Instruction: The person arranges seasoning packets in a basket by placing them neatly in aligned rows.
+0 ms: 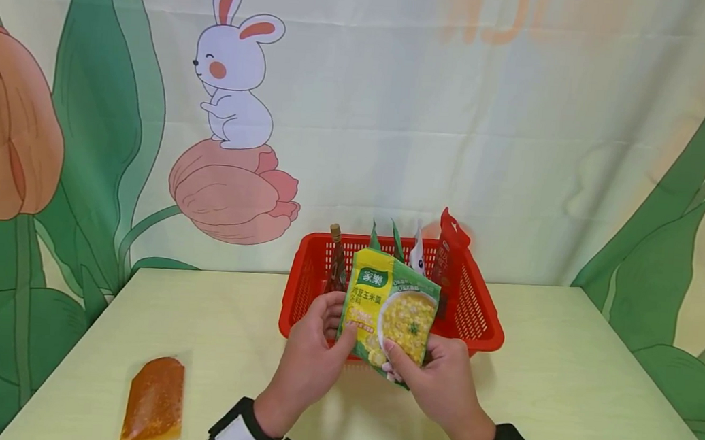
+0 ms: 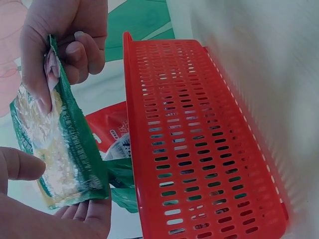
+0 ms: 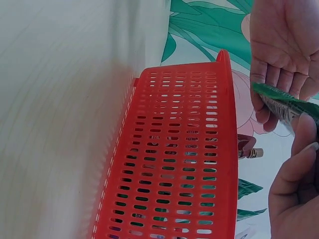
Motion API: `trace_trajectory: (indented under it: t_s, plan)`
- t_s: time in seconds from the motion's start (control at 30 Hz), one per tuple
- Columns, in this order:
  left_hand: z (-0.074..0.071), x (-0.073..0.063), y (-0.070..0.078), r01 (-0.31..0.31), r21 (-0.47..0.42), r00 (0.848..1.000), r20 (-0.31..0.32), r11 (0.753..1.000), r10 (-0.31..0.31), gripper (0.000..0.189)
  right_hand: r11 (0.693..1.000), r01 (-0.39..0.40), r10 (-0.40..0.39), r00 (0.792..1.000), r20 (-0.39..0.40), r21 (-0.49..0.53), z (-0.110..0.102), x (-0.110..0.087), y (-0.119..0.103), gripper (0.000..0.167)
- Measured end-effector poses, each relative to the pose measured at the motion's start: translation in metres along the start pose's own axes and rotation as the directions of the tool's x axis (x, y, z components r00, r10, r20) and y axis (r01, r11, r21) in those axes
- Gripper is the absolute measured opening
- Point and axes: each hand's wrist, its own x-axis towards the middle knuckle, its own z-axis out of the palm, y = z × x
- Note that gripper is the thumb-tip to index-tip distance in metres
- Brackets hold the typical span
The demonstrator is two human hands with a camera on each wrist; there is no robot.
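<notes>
Both hands hold a green and yellow soup mix packet [image 1: 392, 308] up in front of the red basket [image 1: 482, 318]. My left hand [image 1: 312, 357] has its thumb on the packet's front and its fingers behind the left edge. At the lower right corner, my right hand [image 1: 448, 387] pinches the packet between thumb and curled fingers. The packet's printed front, with a bowl of corn soup, faces the head camera. In the left wrist view, the packet [image 2: 75, 144] stands tilted beside the basket's slotted wall [image 2: 194, 149].
Inside the basket stand a corked bottle [image 1: 337, 263], a red pouch [image 1: 449, 247], a white pouch [image 1: 418, 253] and green-topped packs [image 1: 398, 240]. An orange-brown food item in clear wrapping [image 1: 154, 400] lies on the table [image 1: 573, 399] at left. A printed curtain [image 1: 427, 116] hangs behind.
</notes>
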Motion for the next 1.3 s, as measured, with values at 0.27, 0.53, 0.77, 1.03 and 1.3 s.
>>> trace_trajectory:
  t_s: [0.27,0.53,0.77,1.03,1.3]
  plan:
    - [0.006,0.001,0.005,-0.029,0.029,0.999,0.025,0.999,0.028,0.054,0.997,0.043,-0.046,0.998,-0.049,-0.06,0.002,0.003,0.002,0.025]
    - [0.011,0.001,0.013,0.005,0.039,0.999,0.049,0.999,-0.007,0.062,0.994,0.055,-0.063,0.994,-0.088,-0.09,0.004,0.004,-0.005,0.025]
    - [0.014,0.001,0.02,0.052,0.075,0.997,0.049,0.996,-0.055,0.066,0.988,0.071,-0.087,0.989,-0.118,-0.137,0.005,0.004,-0.003,0.025]
    - [0.021,0.001,0.025,0.07,0.159,0.995,0.055,0.985,-0.08,0.074,0.974,0.119,-0.144,0.982,-0.125,-0.19,0.007,0.004,0.001,0.026]
    - [0.024,0.001,0.03,0.085,0.152,0.992,0.077,0.985,-0.098,0.076,0.964,0.167,-0.195,0.973,-0.125,-0.206,0.01,0.004,0.002,0.029]
